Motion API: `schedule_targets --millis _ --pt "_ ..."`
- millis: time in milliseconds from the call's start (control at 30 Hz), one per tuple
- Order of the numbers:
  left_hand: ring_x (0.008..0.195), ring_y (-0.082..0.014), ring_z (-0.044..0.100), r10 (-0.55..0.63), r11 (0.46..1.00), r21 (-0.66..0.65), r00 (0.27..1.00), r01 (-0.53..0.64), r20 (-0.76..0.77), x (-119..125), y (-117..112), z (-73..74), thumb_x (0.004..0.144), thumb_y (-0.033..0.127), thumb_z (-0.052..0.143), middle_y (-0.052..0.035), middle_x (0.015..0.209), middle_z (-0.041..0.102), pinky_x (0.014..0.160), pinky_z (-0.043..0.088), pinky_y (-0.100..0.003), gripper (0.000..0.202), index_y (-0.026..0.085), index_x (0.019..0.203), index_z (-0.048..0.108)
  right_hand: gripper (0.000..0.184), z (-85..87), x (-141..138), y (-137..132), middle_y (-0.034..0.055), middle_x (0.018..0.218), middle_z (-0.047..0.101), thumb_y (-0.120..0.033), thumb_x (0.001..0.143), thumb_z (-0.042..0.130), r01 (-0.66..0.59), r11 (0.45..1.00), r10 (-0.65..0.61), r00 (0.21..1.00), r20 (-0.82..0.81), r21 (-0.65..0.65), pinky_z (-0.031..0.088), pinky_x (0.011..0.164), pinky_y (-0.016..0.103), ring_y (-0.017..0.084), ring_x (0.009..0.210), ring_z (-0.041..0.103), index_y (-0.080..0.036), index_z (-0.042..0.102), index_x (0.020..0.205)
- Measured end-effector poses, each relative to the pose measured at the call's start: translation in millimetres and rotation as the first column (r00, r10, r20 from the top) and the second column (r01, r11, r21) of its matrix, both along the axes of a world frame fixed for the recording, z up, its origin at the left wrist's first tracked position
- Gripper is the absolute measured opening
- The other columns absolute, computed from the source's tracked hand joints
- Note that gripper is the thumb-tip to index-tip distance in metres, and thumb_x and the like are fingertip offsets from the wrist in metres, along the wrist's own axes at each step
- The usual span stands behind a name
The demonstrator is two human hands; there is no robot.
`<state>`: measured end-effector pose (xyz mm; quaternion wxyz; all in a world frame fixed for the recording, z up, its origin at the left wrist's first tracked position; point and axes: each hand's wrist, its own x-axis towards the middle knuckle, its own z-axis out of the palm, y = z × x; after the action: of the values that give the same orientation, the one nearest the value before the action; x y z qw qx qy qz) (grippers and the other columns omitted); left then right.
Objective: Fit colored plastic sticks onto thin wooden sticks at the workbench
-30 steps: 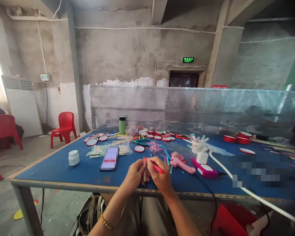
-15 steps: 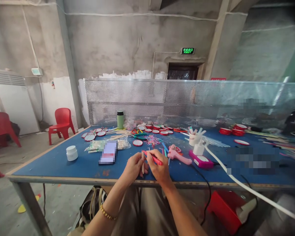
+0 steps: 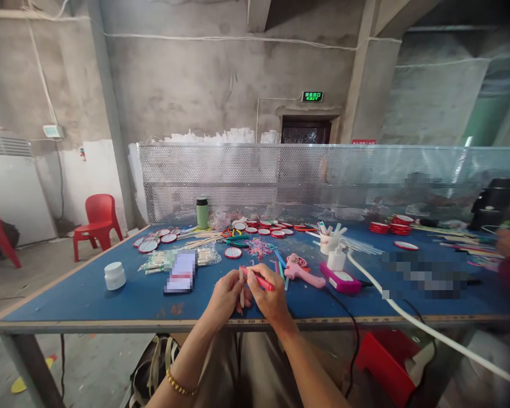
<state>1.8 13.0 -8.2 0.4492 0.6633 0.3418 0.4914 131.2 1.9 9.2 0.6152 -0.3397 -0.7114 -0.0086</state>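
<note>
Here we are at the blue-topped table (image 3: 89, 306), and our two hands work close together over its near edge! Our left hand (image 3: 225, 297) has its fingers pinched around a flat, pale wooden stick (image 3: 241, 290), roughly upright between the hands. Our right hand (image 3: 271, 297) grips a slim, red, pen-shaped tool (image 3: 261, 281), slanting across to the top of the stick; whether the two touch, we cannot tell. Just beyond, we spot a round, white-faced disc with a red rim (image 3: 233, 253), and near it a heap of small multicoloured scraps (image 3: 259, 247). Left of us, a dark-edged phone (image 3: 181, 275) lies against a clear plastic bag of pale sticks (image 3: 208, 255). Right of us, a pink plastic glue gun (image 3: 304, 272) rests near a magenta box (image 3: 340, 280). Far right, another person's hand (image 3: 506, 242) shows, too blurred for us to read its fingers.
</note>
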Motion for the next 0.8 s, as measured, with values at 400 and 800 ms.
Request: schedule_targets --millis 400,800 --pt "0.044 -0.0096 0.053 -0.021 1.0 0.009 0.999 0.021 0.027 0.2 -0.3 -0.9 0.089 0.052 0.049 0.0003 0.06 0.06 0.037 0.041 -0.017 0.037 0.015 0.091 0.055 0.019 1.0 -0.1 -1.9 0.0008 0.069 0.066 -0.022 0.092 0.051 0.025 1.0 -0.025 1.0 -0.009 0.006 0.047 0.062 0.023 0.013 0.062 0.061 -0.019 0.063 0.077" --pt "0.042 -0.0085 0.05 -0.01 1.0 0.006 1.0 0.01 0.01 0.5 2.2 -3.3 0.09 0.052 0.048 0.0003 0.059 0.06 0.037 0.041 -0.017 0.037 0.015 0.089 0.054 0.019 -0.7 0.4 0.0 0.0015 0.069 0.066 -0.022 0.092 0.051 0.022 1.0 -0.022 1.0 0.004 0.0 0.046 0.062 0.023 0.013 0.063 0.062 -0.019 0.063 0.077"
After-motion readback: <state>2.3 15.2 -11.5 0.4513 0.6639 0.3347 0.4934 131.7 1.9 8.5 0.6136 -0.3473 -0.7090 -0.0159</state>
